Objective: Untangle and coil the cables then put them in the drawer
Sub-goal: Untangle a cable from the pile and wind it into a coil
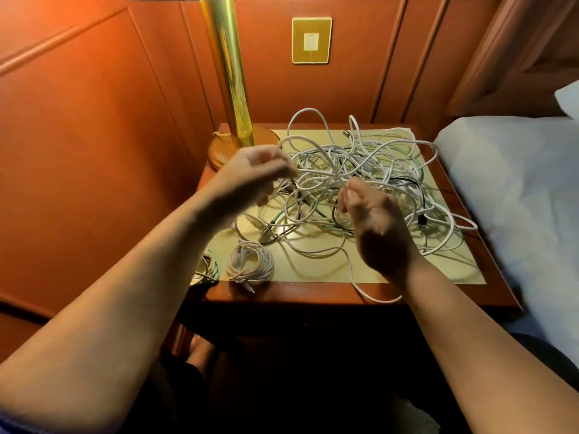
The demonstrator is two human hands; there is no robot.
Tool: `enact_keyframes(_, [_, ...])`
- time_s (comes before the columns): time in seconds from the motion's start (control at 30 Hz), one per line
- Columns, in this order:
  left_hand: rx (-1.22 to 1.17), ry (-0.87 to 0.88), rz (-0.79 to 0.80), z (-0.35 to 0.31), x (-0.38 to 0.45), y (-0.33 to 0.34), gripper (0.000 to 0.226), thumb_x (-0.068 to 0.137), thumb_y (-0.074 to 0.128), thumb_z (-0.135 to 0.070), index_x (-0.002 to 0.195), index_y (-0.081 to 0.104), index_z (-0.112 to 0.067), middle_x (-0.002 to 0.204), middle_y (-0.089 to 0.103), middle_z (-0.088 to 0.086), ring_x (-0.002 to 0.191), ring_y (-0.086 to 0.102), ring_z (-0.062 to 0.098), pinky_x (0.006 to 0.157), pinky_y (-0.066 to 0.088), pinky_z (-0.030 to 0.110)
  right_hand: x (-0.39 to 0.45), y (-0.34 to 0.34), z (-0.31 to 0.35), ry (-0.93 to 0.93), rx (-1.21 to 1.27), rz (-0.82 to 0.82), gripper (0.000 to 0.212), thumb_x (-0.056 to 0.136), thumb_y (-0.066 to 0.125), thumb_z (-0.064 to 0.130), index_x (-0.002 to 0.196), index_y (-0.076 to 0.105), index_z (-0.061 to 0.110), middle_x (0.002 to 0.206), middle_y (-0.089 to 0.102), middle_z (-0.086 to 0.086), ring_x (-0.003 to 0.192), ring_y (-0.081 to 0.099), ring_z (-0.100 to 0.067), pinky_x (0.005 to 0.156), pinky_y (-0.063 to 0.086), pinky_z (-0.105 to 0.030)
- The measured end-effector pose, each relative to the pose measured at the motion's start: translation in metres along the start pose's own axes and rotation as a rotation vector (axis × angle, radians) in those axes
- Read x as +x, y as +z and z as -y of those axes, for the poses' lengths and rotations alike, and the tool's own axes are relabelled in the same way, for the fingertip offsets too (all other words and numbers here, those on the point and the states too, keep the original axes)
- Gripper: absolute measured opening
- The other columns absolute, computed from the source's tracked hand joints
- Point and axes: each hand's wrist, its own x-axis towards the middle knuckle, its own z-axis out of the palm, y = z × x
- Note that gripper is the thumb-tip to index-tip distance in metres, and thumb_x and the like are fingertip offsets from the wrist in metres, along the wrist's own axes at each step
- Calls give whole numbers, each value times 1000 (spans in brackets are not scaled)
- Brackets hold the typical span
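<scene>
Left hand [255,170] and right hand [369,211] pinching white cable [316,148], tangled pile [376,170] beneath

Tangled white cables [360,170] heaped on nightstand; coiled white cable [250,266] at front-left.

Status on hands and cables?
Left hand and right hand each pinch one raised white cable. Tangled white, green and black cable pile still knotted. Two coiled bundles by nightstand front edge.
</scene>
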Motion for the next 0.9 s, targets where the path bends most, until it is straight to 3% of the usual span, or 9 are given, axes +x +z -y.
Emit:
enact_keyframes(0.1, [45, 147, 146, 1, -6, 26, 34, 82, 79, -33, 111, 71, -18, 71, 65, -8, 64, 58, 9, 59, 47, 21, -5, 5, 3, -67, -87, 64, 34, 101, 34, 44, 85, 53, 21, 66, 50, 7, 60, 48, -11, 53, 33, -33])
enact_keyframes(0.17, [26, 236, 62, 3, -5, 37, 21, 93, 72, -20, 107, 75, -4, 82, 76, -6, 77, 71, 9, 72, 57, 23, -6, 7, 5, -90, -68, 77, 28, 103, 40, 39, 88, 57, 22, 69, 54, 9, 62, 50, -11, 55, 37, -31])
enact_keyframes(0.23, [23, 267, -77, 0, -3, 37, 31, 102, 60, -16, 92, 72, 11, 61, 67, -17, 59, 62, -4, 62, 45, 8, -5, 7, 5, -79, -73, 94, 31, 105, 45, 35, 83, 58, 17, 67, 55, 6, 60, 49, -10, 53, 36, -30])
enact_keyframes(0.33, [62, 255, -148, -3, 1, 26, 51, 108, 48, -32, 68, 57, -1, 45, 44, -14, 41, 37, 1, 46, 28, 15, -1, 5, 2, -22, -137, 96, 33, 103, 50, 42, 74, 54, 27, 59, 50, 10, 56, 49, -3, 51, 30, -17])
enact_keyframes(0.5, [-317, 13, -203, -3, 5, 10, 54, 107, 36, -51, 63, 39, -21, 56, 32, -5, 51, 26, 14, 51, 19, 33, 4, -3, -1, 30, -302, 109, 24, 94, 46, 42, 81, 57, 25, 71, 58, 10, 70, 56, -14, 65, 38, -30])
enact_keyframes(0.6, [-426, 5, -464, -3, 8, 1, 55, 106, 38, -55, 61, 41, -24, 56, 35, -4, 50, 31, 13, 47, 29, 27, 9, -10, -4, 56, -383, 70, 21, 96, 44, 36, 89, 59, 24, 83, 61, 7, 80, 56, -20, 85, 47, -42])
enact_keyframes(0.7, [-450, -12, -689, 2, 13, -5, 54, 107, 42, -51, 61, 44, -23, 52, 37, -3, 43, 33, 11, 43, 27, 26, 12, -15, -15, 36, -424, -6, 23, 105, 48, 35, 102, 66, 22, 94, 64, 3, 89, 60, -22, 85, 52, -47])
enact_keyframes(0.77, [-322, 20, -632, 8, 15, -8, 46, 104, 54, -46, 65, 52, -21, 56, 45, -4, 47, 40, 9, 45, 33, 24, 14, -16, -19, -12, -422, -107, 25, 106, 54, 34, 107, 72, 18, 98, 65, -2, 92, 61, -22, 78, 54, -42])
enact_keyframes(0.9, [278, 153, -248, 12, 11, 1, 30, 89, 76, -41, 100, 68, -15, 80, 58, -5, 61, 50, -4, 56, 45, 15, 14, -24, -11, 61, -110, -219, 28, 101, 64, 40, 115, 76, 19, 105, 69, 6, 89, 63, -4, 71, 56, -23])
